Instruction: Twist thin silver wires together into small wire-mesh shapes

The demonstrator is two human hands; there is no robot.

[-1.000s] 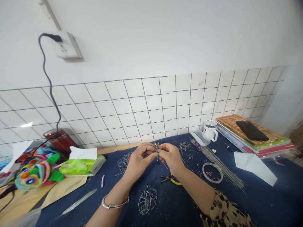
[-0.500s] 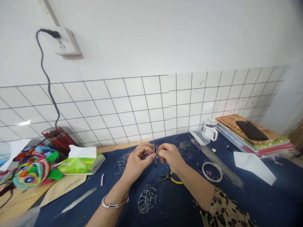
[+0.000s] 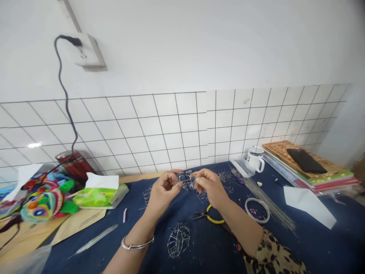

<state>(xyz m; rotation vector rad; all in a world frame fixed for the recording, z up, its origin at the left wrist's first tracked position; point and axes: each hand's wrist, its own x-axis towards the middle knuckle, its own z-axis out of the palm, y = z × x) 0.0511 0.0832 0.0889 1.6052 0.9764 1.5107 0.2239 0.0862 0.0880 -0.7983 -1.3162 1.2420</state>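
Note:
Between my two hands, above the dark blue cloth, is a small open wire frame (image 3: 186, 176) with dark and pinkish bits along it. My left hand (image 3: 166, 192) pinches its left side between thumb and fingers. At the right side, my right hand (image 3: 209, 186) has its thumb and fingertips closed on the frame's wire. Below my hands lies a leaf-shaped wire piece (image 3: 178, 239) with small beads. Pliers with yellow handles (image 3: 214, 217) rest under my right wrist, partly hidden by the forearm. Tangled wire (image 3: 147, 197) lies behind my left hand.
Right of my hands are a bundle of straight wires (image 3: 270, 203), a clear ring dish (image 3: 257, 220) with pink beads, a white mug (image 3: 254, 160) and stacked books (image 3: 310, 163) with a phone on top. Leftward sit a green tissue pack (image 3: 98, 196) and a colourful plush toy (image 3: 42, 207).
The wire frame has turned from edge-on to a broader, open face. My hands have moved slightly apart, still holding it. The whole view has shifted a little.

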